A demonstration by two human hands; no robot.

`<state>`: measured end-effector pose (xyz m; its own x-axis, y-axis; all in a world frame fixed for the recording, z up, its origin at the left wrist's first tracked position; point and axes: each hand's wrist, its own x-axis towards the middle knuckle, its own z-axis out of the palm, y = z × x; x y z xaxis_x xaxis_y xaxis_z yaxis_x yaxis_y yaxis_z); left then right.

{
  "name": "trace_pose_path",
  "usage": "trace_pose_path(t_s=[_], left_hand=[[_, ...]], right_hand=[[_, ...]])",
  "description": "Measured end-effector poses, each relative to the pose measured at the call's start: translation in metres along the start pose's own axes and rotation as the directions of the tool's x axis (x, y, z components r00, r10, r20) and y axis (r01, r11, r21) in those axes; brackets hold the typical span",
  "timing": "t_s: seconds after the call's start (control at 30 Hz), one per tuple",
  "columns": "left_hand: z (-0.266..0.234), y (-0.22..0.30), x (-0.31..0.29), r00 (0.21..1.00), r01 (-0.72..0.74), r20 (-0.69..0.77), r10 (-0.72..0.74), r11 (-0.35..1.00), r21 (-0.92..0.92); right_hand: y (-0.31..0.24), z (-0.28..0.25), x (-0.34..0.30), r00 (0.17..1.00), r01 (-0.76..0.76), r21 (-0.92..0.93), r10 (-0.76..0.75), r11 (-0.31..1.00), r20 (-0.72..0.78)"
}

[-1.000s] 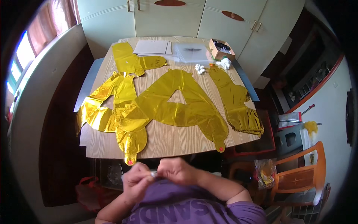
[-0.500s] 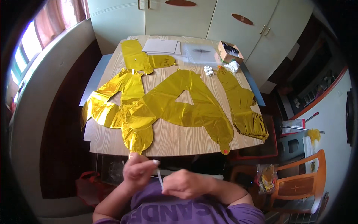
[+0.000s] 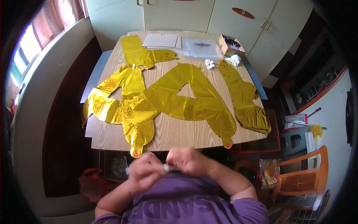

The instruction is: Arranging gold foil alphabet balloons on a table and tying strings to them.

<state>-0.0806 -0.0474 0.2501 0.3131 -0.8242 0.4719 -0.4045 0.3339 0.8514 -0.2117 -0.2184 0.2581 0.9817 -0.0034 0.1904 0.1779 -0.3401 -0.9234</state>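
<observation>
Both hands are together in front of my body, just off the near table edge. My left hand [image 3: 146, 171] has its fingers closed on a thin white strip [image 3: 171, 168] that shows between the hands. A pale end also pokes out on that hand's left side. My right hand [image 3: 188, 160] is closed at the strip's other end, blurred by motion. Nearest to them lies a shiny gold foil balloon [image 3: 138, 128], flat, its red-dotted tab [image 3: 136, 154] hanging over the edge. Beside it a flat A-shaped gold foil balloon [image 3: 190, 104] overlaps it.
More flat gold foil balloons lie at the back left [image 3: 134, 52] and right [image 3: 248, 102]. White paper sheets [image 3: 161, 41], a clear plastic sheet [image 3: 203, 50], white clumps [image 3: 209, 64] and a small box [image 3: 230, 46] sit at the back. A wooden chair [image 3: 302, 179] stands right.
My right hand has risen to beside the left, and the strip between them went from hanging slanted to nearly level. The left hand has dropped slightly, off the balloon's tab. The view has shifted a little.
</observation>
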Motion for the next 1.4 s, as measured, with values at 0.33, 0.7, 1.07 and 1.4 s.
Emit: trace_pose_path(t_s=[0.33,0.7,1.07,1.4], left_hand=[[-0.008,-0.005,0.004,0.993,0.051,-0.102,-0.055,0.998,-0.047],[-0.006,-0.025,0.006,0.989,0.052,-0.148,-0.020,0.975,0.215],[-0.002,-0.030,-0.008,0.997,0.003,0.081,-0.013,0.992,0.124],[0.005,-0.035,-0.018,0.993,0.117,0.017,-0.116,0.991,-0.068]], right_hand=[[0.008,0.007,-0.003,0.997,0.078,-0.063,-0.076,0.995,0.033],[-0.007,0.018,-0.006,0.979,0.131,-0.099,-0.113,0.986,0.169],[-0.026,0.003,-0.001,0.992,0.106,0.028,-0.108,0.994,0.061],[-0.021,-0.005,0.008,0.998,0.050,-0.015,-0.051,0.999,-0.023]])
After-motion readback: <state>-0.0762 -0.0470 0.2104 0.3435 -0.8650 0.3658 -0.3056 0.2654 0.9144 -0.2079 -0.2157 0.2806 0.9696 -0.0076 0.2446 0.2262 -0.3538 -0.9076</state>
